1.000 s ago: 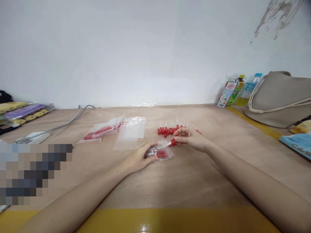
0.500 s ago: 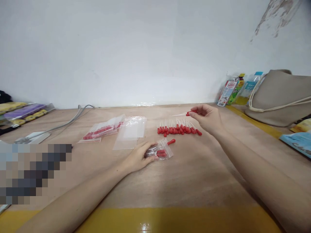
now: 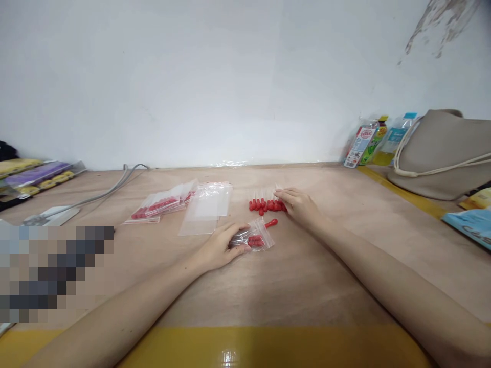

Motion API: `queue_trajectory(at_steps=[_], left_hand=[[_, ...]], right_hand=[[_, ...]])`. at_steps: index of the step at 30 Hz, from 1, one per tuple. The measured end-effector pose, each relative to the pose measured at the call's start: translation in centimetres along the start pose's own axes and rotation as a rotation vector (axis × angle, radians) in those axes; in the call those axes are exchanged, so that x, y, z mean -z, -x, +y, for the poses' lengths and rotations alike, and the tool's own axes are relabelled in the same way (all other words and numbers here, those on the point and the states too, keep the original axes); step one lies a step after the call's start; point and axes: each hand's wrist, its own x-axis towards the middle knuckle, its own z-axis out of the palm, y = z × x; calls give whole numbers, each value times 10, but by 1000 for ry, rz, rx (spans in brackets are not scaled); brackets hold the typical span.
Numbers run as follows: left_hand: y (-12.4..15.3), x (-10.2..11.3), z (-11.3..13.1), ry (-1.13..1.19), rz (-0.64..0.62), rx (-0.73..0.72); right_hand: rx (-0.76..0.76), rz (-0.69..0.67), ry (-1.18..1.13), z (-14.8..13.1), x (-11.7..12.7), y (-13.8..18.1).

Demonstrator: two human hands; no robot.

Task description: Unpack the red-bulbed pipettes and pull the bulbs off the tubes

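Brown tabletop | clear bag, red-bulbed droppers inside | left fingers gripping bag | right fingers: cannot tell

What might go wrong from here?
The red-ended piece jutting past the edge of the clear bag could slip off if the left hand shifts. The right hand, close against the row of red-ended pieces, might scatter some. The flat bags by the left hand could get nudged.
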Motion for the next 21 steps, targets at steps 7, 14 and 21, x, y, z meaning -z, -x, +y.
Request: queue_trajectory(at_steps=[7, 14, 21], left_hand=[[0, 0, 0, -2, 1, -8], [0, 0, 0, -4, -2, -6], [1, 3, 1, -8, -24, -12]], right_hand=[[-4, -122, 71, -8, 3, -2], [-215, 84, -4, -30, 19, 2], [-117, -290, -114, -47, 33, 9]])
